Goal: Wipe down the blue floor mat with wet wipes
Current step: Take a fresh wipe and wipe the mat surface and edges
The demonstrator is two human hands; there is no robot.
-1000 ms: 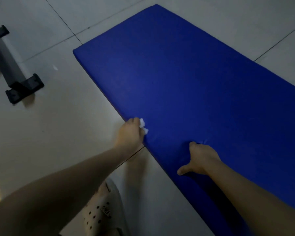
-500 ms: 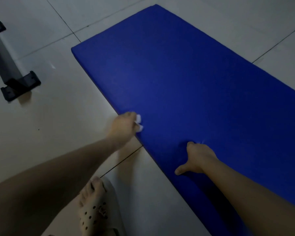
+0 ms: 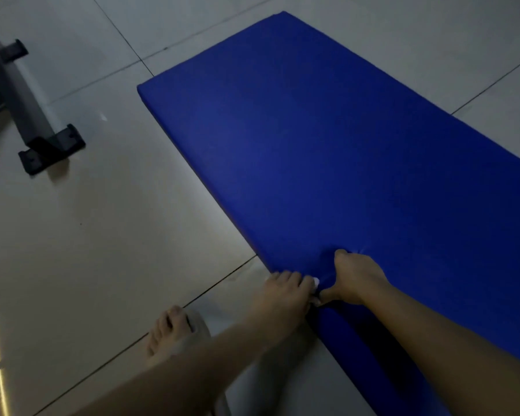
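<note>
A person is wiping the long edge of the mat [image 3: 312,145], which is lying flat on the floor [image 3: 117,235] and stretching away ahead of both hands and to their right. The left hand [image 3: 282,292] is pinching a crumpled wipe [image 3: 315,282] in its curled fingers. It is now arriving just beside the right hand [image 3: 356,277], having been dragged back along the edge from a spot farther out over the last second. The right hand is staying planted on the mat, its fingers bent and digging into the cover, which is puckering around them, and its thumb is splayed toward the wipe.

That stroke is likely finishing one stretch of the edge. The wide top of the mat beyond the hands is showing no sign of wiping that can be made out in this dim light, so much of the job is probably remaining.

The bracing right hand is now blocking the wipe's path, and it will probably have to lift or shift before the stroke can go on. Behind the left hand, a bare foot [image 3: 165,331] in a pale sandal [image 3: 197,325] is resting on the floor. Far to that hand's left and well apart from the mat, a grey frame [image 3: 27,109] with black feet is standing, posing no obstacle.
</note>
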